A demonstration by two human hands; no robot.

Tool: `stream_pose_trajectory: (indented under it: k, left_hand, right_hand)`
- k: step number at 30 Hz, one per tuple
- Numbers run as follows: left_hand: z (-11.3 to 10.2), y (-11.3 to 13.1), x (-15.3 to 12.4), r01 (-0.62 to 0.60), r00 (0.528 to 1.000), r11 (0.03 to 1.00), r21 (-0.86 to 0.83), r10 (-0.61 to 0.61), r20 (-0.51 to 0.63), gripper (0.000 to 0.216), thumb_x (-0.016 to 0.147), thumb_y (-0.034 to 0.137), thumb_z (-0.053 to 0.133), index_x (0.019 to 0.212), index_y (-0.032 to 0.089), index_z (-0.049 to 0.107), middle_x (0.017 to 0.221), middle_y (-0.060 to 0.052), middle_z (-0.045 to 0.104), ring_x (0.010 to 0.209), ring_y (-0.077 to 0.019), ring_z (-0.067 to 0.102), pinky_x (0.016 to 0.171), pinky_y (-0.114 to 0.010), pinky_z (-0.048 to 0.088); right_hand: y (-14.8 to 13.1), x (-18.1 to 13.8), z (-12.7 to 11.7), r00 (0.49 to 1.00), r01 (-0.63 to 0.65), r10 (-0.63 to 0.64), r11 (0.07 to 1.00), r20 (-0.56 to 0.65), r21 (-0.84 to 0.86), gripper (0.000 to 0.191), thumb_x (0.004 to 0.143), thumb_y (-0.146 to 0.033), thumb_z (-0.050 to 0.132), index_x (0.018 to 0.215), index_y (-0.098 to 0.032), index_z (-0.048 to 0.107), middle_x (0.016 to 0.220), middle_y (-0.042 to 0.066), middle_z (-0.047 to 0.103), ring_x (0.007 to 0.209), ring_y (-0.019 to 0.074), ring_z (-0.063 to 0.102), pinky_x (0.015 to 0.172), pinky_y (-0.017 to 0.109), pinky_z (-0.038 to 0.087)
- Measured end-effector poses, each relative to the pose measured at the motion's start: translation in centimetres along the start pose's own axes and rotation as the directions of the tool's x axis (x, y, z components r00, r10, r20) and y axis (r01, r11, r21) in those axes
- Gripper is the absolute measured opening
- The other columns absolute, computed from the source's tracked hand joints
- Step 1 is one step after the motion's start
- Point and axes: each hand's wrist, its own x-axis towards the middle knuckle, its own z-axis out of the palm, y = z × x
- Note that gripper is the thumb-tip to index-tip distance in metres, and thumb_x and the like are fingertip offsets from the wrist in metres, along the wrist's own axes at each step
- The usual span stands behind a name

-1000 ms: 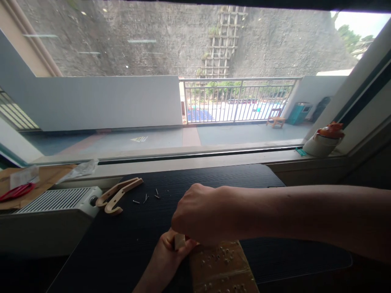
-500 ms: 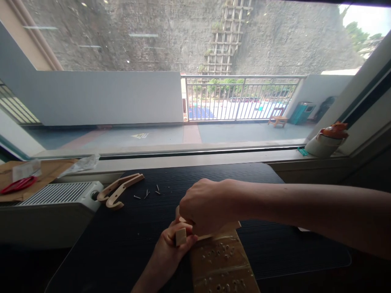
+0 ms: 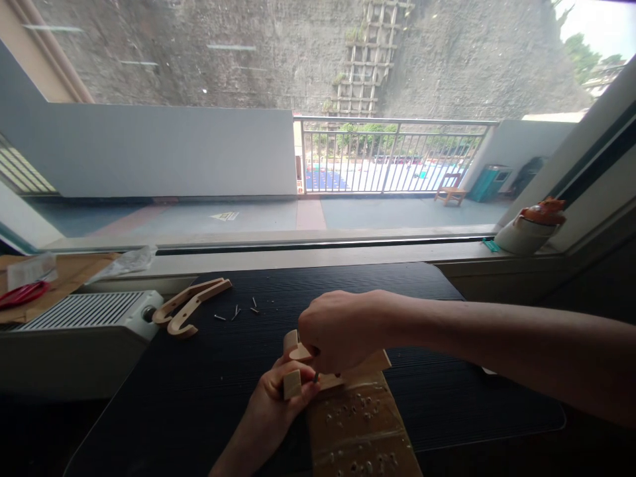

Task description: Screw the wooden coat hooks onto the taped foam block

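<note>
My left hand (image 3: 275, 391) is closed around a light wooden hook (image 3: 292, 384), whose square end points toward me. The hook lies over the near-black table, at the far end of a brown board (image 3: 358, 424) dotted with holes. Above it my right hand (image 3: 335, 328) is a fist with its knuckles up, hiding whatever it may hold. A small grey metal piece (image 3: 317, 376), perhaps a screw, shows at my left fingertips. Two more wooden hooks (image 3: 191, 305) rest on the table to the left, near several loose screws (image 3: 236, 311).
The black table (image 3: 199, 397) stands against a window sill (image 3: 258, 260). A radiator-like white box (image 3: 94, 311), cardboard (image 3: 79, 268) and red-handled scissors (image 3: 22, 293) are at left. A pale pot (image 3: 524, 232) sits on the sill at right.
My right fist has shifted slightly, uncovering more of the hook's curve and the grey metal piece at my left fingertips. The whole view has moved a little.
</note>
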Motion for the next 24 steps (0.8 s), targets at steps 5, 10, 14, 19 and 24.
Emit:
stream_pose_trajectory:
  k: [5, 10, 14, 19, 24]
  left_hand:
    - [-0.15, -0.28, -0.03, 0.033, 0.999, 0.999, 0.008, -0.033, 0.024, 0.017, 0.072, 0.031, 0.063, 0.075, 0.015, 0.065, 0.090, -0.006, 0.060, 0.084, -0.0187, 0.054, 0.072, -0.024, 0.041]
    - [-0.57, -0.03, -0.22, 0.081, 0.992, 0.995, -0.058, -0.075, 0.105, 0.025, 0.071, 0.032, 0.064, 0.090, 0.016, 0.065, 0.085, -0.004, 0.064, 0.085, -0.0198, 0.057, 0.077, -0.027, 0.043]
    - [-0.91, 0.23, -0.19, 0.090, 0.989, 0.995, -0.047, -0.084, 0.119, 0.027, 0.071, 0.029, 0.064, 0.094, 0.016, 0.064, 0.084, -0.004, 0.065, 0.084, -0.0198, 0.057, 0.076, -0.026, 0.044]
    - [-0.87, 0.41, -0.12, 0.122, 0.986, 0.991, -0.048, -0.115, 0.124, 0.025, 0.071, 0.029, 0.064, 0.091, 0.015, 0.064, 0.083, -0.004, 0.066, 0.086, -0.0205, 0.057, 0.074, -0.025, 0.044]
    - [-0.70, 0.41, -0.12, 0.154, 0.983, 0.984, -0.084, -0.144, 0.114, 0.023, 0.071, 0.028, 0.064, 0.091, 0.015, 0.063, 0.084, -0.003, 0.066, 0.085, -0.0187, 0.057, 0.073, -0.023, 0.044]
  right_hand:
    - [-0.15, -0.24, 0.22, 0.999, 0.021, -0.022, 0.999, -0.046, -0.031, 0.020, 0.070, -0.025, 0.056, 0.081, -0.016, 0.070, 0.070, 0.005, 0.067, 0.058, 0.0151, 0.055, 0.046, 0.024, 0.030]
    - [-0.34, -0.30, 0.36, 0.995, 0.071, -0.076, 0.995, -0.064, -0.074, 0.018, 0.072, -0.024, 0.054, 0.076, -0.015, 0.069, 0.065, 0.004, 0.065, 0.055, 0.0146, 0.055, 0.044, 0.024, 0.028]
    - [-0.43, -0.16, 0.13, 0.994, 0.073, -0.080, 0.993, -0.076, -0.088, 0.020, 0.074, -0.023, 0.052, 0.079, -0.015, 0.069, 0.066, 0.005, 0.065, 0.057, 0.0154, 0.056, 0.044, 0.024, 0.028]
    - [-0.21, 0.21, 0.19, 0.994, 0.087, -0.090, 0.994, -0.058, -0.061, 0.017, 0.071, -0.023, 0.054, 0.072, -0.015, 0.070, 0.060, 0.004, 0.063, 0.051, 0.0152, 0.055, 0.043, 0.024, 0.030]
    - [0.19, 0.39, 0.67, 0.992, 0.074, -0.078, 0.996, -0.100, -0.045, 0.014, 0.066, -0.024, 0.058, 0.069, -0.015, 0.068, 0.056, 0.003, 0.062, 0.046, 0.0141, 0.053, 0.038, 0.022, 0.026]
